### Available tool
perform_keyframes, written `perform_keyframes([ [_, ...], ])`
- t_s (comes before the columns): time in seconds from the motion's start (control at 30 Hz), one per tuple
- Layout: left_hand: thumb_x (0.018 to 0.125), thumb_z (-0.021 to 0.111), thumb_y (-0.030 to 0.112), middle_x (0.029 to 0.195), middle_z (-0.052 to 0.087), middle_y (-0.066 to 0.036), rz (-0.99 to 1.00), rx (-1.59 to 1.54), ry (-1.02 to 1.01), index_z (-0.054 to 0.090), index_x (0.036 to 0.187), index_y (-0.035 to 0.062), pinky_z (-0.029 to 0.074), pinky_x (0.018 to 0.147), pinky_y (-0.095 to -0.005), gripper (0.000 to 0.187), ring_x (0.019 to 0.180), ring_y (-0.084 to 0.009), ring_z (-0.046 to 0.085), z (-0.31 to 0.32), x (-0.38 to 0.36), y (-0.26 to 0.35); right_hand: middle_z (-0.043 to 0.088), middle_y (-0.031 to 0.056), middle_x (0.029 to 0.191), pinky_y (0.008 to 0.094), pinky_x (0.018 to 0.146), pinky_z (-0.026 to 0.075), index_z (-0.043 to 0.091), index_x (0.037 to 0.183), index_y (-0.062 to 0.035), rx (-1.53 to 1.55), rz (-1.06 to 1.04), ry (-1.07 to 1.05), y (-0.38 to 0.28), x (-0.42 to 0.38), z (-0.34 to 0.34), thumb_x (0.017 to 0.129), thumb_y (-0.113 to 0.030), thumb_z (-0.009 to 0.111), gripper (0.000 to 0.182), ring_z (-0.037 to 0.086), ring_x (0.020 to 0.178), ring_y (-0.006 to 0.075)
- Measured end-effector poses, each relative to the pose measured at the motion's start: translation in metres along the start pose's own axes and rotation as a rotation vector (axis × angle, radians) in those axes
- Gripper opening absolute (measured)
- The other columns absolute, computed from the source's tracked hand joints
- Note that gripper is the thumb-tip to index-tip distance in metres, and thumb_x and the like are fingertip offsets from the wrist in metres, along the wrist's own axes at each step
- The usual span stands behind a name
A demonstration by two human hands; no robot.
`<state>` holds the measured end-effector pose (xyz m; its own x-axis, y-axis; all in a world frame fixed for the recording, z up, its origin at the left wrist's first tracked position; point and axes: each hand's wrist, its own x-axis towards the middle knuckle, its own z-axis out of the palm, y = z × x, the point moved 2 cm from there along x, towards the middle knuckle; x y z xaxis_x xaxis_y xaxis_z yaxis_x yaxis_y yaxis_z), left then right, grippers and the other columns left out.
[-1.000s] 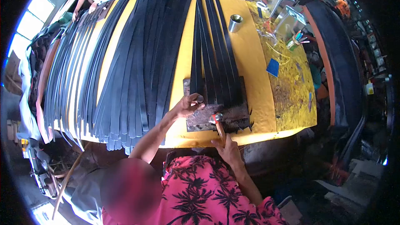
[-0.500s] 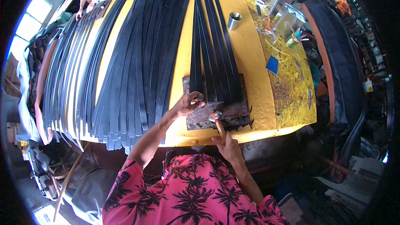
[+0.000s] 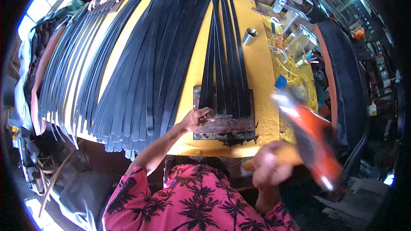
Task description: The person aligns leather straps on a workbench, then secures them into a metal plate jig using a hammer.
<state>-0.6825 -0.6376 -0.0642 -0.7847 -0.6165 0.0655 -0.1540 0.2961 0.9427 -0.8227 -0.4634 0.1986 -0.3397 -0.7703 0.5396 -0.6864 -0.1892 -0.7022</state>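
Observation:
My left hand (image 3: 195, 121) is closed around a short metal punch (image 3: 208, 112), its round end showing, over the dark worn block (image 3: 227, 126). Several black strips (image 3: 231, 81), which look like leather straps, lie with their near ends on this block, beside that hand. My right hand (image 3: 269, 167) grips the wooden handle of a hammer (image 3: 310, 134). The hammer is raised close to the camera, right of the block, and its orange and steel head is smeared by motion.
A broad bundle of black strips (image 3: 141, 77) covers the yellow table (image 3: 261, 68) on the left. A metal cup (image 3: 250, 37), a pen holder (image 3: 303, 62) and a blue piece (image 3: 281, 82) are at the right. Another person's hands (image 3: 99, 1) work at the far left.
My right hand has lifted the hammer from beside the punch, up and to the right. The left hand stays at the block with the punch. The whole view has shifted slightly.

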Motion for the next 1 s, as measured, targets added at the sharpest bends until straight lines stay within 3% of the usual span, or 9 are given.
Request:
perform_keyframes([
  [0.07, 0.083, 0.065, 0.0, 0.091, 0.07, -0.013, 0.021, 0.013, 0.006, 0.057, 0.103, 0.0032, 0.055, 0.073, -0.04, 0.022, 0.084, -0.0248, 0.07, 0.002, 0.0, -0.01, 0.043, 0.0031, 0.055, 0.0247, 0.05, 0.038, 0.04, 0.082, -0.0048, 0.273, 0.109, 0.06, -0.013, 0.005, 0.005, 0.095, -0.03, 0.052, 0.03, 0.042, 0.047, 0.0104],
  [0.17, 0.082, 0.066, 0.002, 0.093, 0.069, -0.016, 0.092, 0.094, 0.019, 0.057, 0.107, 0.0037, 0.055, 0.073, -0.0408, 0.026, 0.083, -0.0304, 0.069, 0.005, 0.0, -0.021, 0.056, 0.0187, 0.061, 0.044, 0.051, 0.048, 0.048, 0.098, 0.0051, -0.135, 0.023, -0.285, 0.078, -0.055, 0.068, 0.097, -0.03, 0.052, 0.035, 0.06, 0.055, 0.0338],
  [0.23, 0.081, 0.065, 0.004, 0.097, 0.068, -0.019, 0.093, 0.07, 0.05, 0.057, 0.114, 0.005, 0.056, 0.074, -0.0408, 0.033, 0.086, -0.0354, 0.068, 0.017, -0.015, -0.016, 0.059, 0.0292, 0.067, 0.056, 0.061, 0.049, 0.053, 0.099, 0.0037, -0.322, 0.535, -0.614, 0.106, -0.091, 0.09, 0.1, -0.033, 0.047, 0.037, 0.061, 0.066, 0.0494],
  [0.33, 0.082, 0.063, 0.007, 0.098, 0.068, -0.017, 0.357, 0.343, 0.173, 0.057, 0.119, 0.0061, 0.055, 0.074, -0.0374, 0.038, 0.085, -0.0309, 0.069, 0.005, -0.007, -0.016, 0.06, 0.028, 0.066, 0.0545, 0.053, 0.048, 0.051, 0.097, 0.0044, -0.296, 0.533, -0.557, 0.12, -0.099, 0.085, 0.098, -0.039, 0.051, 0.044, 0.062, 0.065, 0.0476],
  [0.37, 0.086, 0.066, 0.013, 0.099, 0.07, -0.015, -0.101, 0.136, -0.088, 0.056, 0.123, 0.0054, 0.053, 0.073, -0.0355, 0.039, 0.084, -0.0248, 0.069, -0.006, -0.005, 0.016, 0.06, 0.0278, 0.065, 0.0534, 0.052, 0.047, 0.051, 0.096, 0.0043, -0.269, 0.578, -0.527, 0.117, -0.097, 0.077, 0.097, -0.041, 0.052, 0.046, 0.063, 0.066, 0.0474],
  [0.43, 0.09, 0.067, 0.02, 0.097, 0.07, -0.012, -0.355, -0.048, -0.205, 0.054, 0.126, 0.0037, 0.051, 0.072, -0.035, 0.041, 0.085, -0.0173, 0.065, 0.004, -0.012, 0.033, 0.06, 0.0254, 0.066, 0.0466, 0.054, 0.049, 0.052, 0.101, 0.0064, -0.129, 0.615, -0.424, 0.122, -0.096, 0.072, 0.088, -0.047, 0.066, 0.057, 0.065, 0.068, 0.0439],
  [0.57, 0.095, 0.063, 0.02, 0.098, 0.065, -0.005, -0.222, -0.596, -0.091, 0.055, 0.123, -0.0008, 0.049, 0.075, -0.0262, 0.036, 0.088, -0.0118, 0.058, 0.049, -0.039, 0.069, 0.065, 0.018, 0.077, 0.0395, 0.058, 0.05, 0.054, 0.099, 0.0066, -0.1, 0.679, -0.366, 0.153, -0.114, 0.071, 0.068, -0.049, 0.085, 0.071, 0.066, 0.068, 0.0291],
  [0.63, 0.095, 0.062, 0.021, 0.107, 0.065, -0.01, -0.215, -0.512, -0.109, 0.056, 0.118, -0.0001, 0.052, 0.082, -0.031, 0.032, 0.096, -0.0156, 0.061, 0.056, -0.039, 0.044, 0.065, 0.0254, 0.079, 0.0454, 0.063, 0.053, 0.047, 0.113, 0.0087, -0.115, 0.695, -0.505, 0.158, -0.122, 0.06, 0.067, -0.055, 0.083, 0.086, 0.068, 0.079, 0.0427],
  [1.0, 0.092, 0.067, 0.028, 0.091, 0.064, -0.004, -0.168, -0.031, -0.064, 0.06, 0.098, 0.0052, 0.053, 0.083, -0.0322, 0.025, 0.09, -0.0143, 0.062, 0.009, 0.075, 0.004, 0.061, 0.0304, 0.071, 0.053, 0.057, 0.049, 0.047, 0.105, 0.0044, -0.144, 0.689, -0.606, 0.199, -0.15, 0.043, 0.085, -0.056, 0.065, 0.066, 0.063, 0.076, 0.0506],
])
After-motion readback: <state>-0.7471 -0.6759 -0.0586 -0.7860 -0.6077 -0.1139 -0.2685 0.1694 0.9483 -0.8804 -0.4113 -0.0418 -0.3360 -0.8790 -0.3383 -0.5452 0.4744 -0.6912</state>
